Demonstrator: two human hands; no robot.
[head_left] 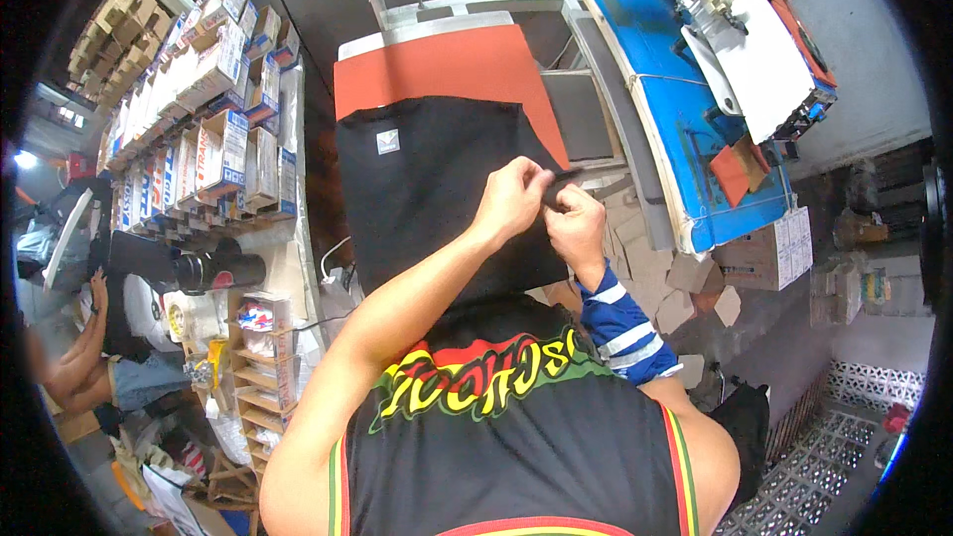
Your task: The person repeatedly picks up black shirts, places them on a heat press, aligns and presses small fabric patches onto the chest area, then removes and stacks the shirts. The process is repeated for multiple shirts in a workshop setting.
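Note:
A piece of black fabric [437,203], which looks like a garment, lies over an orange-red pad [427,65] in front of me. Near its upper left corner sits a small whitish square label [388,142]. At the fabric's right edge, my left hand [511,199] is closed with its fingertips pinching dark cloth. Just beside it, slightly nearer to me, my right hand [578,226] is closed on the same dark edge, its thumb on top. A dark strip sticks out between the two hands; whether it is part of the fabric I cannot tell. A blue sleeve with white stripes [627,333] covers my right forearm.
A blue panel [680,119] with a white machine and gauge stands at right, a carton [769,256] below it. Metal bars frame the pad. Left, a table carries rows of open cardboard boxes [218,154]. Another person's arm [91,337] shows at far left.

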